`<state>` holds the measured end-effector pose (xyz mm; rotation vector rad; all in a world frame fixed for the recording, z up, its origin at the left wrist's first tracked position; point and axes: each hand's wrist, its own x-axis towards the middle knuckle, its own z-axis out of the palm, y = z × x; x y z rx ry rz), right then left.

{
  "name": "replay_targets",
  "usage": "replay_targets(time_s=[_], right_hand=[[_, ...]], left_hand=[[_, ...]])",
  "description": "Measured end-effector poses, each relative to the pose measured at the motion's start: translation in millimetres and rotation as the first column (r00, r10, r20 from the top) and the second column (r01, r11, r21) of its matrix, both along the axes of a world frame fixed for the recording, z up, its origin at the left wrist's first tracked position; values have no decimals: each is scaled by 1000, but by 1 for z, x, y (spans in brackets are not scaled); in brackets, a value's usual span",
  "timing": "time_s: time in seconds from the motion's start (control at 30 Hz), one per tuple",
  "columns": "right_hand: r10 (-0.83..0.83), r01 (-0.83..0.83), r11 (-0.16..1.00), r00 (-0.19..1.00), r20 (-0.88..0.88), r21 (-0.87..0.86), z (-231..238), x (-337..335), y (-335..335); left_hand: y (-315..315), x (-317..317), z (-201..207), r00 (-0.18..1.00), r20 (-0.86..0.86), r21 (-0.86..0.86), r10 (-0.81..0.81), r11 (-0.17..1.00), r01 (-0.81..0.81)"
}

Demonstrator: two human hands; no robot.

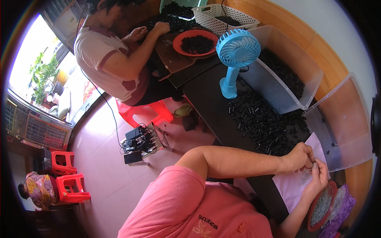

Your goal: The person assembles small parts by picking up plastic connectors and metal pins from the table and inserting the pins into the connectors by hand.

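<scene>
My left hand (297, 158) and my right hand (318, 177) meet at the right of the dark table (206, 91). Their fingertips are pinched close together around something too small to make out. Both are over a pale pink sheet (283, 193), where a few tiny light bits lie. Just beyond my left hand spreads a heap of short black tubes (264, 129). Close by my right hand is a reddish bowl (310, 223) with many small silvery pieces (322, 206).
A blue fan (238, 49) stands beside a clear plastic bin (287, 93) holding black parts. Another translucent bin (353, 131) is at the right. Farther off are a red bowl (178, 47) and a white basket (208, 23). A co-worker (107, 59) sits on a red stool (139, 113). Purple plastic (339, 214) lies at the right.
</scene>
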<state>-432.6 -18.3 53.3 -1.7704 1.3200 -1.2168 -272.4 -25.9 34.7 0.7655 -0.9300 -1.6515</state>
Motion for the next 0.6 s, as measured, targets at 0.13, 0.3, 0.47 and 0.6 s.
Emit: replay_targets(time_s=[0.13, 0.3, 0.47, 0.6], right_hand=[[-13, 13, 999, 1000, -16, -31, 0, 0, 0], [-11, 11, 1000, 1000, 4, -21, -2, -3, -1], [-12, 12, 999, 1000, 1, -53, 0, 0, 1], [5, -4, 999, 1000, 2, -43, -2, -3, -1]], left_hand=[[-1, -2, -1, 1000, 9, -2, -9, 1000, 9], [-4, -8, -7, 999, -38, -21, 21, 1000, -21], [-4, -7, -7, 1000, 3, -31, -26, 999, 26], [-3, -6, -6, 1000, -7, -28, -29, 999, 29]])
